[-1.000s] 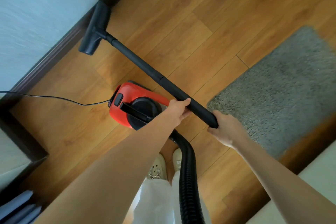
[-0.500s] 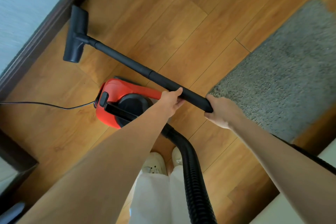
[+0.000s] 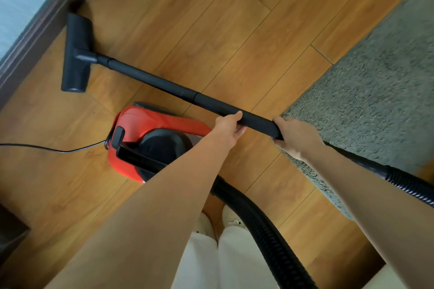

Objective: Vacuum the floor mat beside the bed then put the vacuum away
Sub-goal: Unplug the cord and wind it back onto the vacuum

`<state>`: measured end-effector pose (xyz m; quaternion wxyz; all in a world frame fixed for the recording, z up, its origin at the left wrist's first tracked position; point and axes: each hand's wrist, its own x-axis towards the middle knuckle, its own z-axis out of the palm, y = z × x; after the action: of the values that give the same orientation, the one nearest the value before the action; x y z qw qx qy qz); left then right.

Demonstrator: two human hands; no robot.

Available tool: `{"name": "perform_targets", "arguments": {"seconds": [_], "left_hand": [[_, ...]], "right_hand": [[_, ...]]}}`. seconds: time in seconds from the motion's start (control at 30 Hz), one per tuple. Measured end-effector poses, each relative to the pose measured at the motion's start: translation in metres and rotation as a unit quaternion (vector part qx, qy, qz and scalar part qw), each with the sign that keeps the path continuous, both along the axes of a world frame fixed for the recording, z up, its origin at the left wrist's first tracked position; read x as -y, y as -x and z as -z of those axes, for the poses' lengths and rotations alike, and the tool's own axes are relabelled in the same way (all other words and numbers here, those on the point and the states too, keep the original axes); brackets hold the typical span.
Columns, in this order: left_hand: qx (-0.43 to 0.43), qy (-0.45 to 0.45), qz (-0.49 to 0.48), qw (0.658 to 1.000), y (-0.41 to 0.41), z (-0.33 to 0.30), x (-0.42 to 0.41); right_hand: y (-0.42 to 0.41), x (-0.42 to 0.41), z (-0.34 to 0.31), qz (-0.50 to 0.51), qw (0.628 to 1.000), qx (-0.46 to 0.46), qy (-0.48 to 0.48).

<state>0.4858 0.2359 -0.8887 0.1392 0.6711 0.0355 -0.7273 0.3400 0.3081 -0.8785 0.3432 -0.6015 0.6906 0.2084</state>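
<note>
Vacuum wand: black, rigid, telescopic tube, slanting down across the wooden floor. Likely light and stiff; smooth plastic, best taken at the thick upper section near the hose joint. Gripped there by both hands: left hand curled round the tube, right hand curled round its end, just beside. Floor head: flat, black, down on the floor close to the dark skirting board. Canister: red and black, on the floor below the wand; probably the heaviest part, best lifted by its black top handle. Hose: ribbed, flexible, prone to trailing. Power cord: thin, running left. Floor mat: grey, shaggy, soft, at right, apart from the floor head.
</note>
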Motion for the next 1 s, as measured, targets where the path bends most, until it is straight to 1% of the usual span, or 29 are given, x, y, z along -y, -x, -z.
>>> {"name": "perform_targets", "arguments": {"seconds": [0.13,0.33,0.5,0.63,0.83,0.9,1.0], "left_hand": [[-0.007,0.0,-0.016,1.0,0.011,0.029,0.001],[0.012,0.018,0.018,1.0,0.013,0.079,0.002],[0.031,0.021,0.034,0.999,0.013,0.117,0.01],[0.047,0.002,0.026,0.999,0.017,0.138,0.017],[0.057,0.0,0.069,0.996,0.022,0.138,0.021],[0.061,0.007,0.095,0.994,0.019,0.127,0.02],[0.06,0.031,0.162,0.984,0.013,0.093,0.018]], "right_hand": [[0.005,0.003,0.029,0.009,0.999,-0.03,0.003],[0.0,0.006,0.084,-0.018,0.996,-0.09,0.007],[-0.01,0.007,0.131,0.021,0.995,-0.093,0.022],[-0.012,0.007,0.155,0.014,0.994,-0.104,0.038],[-0.014,0.001,0.162,-0.004,0.992,-0.117,0.041],[-0.019,0.003,0.151,0.008,0.992,-0.121,0.025],[-0.029,0.009,0.114,0.036,0.993,-0.109,0.019]]}}
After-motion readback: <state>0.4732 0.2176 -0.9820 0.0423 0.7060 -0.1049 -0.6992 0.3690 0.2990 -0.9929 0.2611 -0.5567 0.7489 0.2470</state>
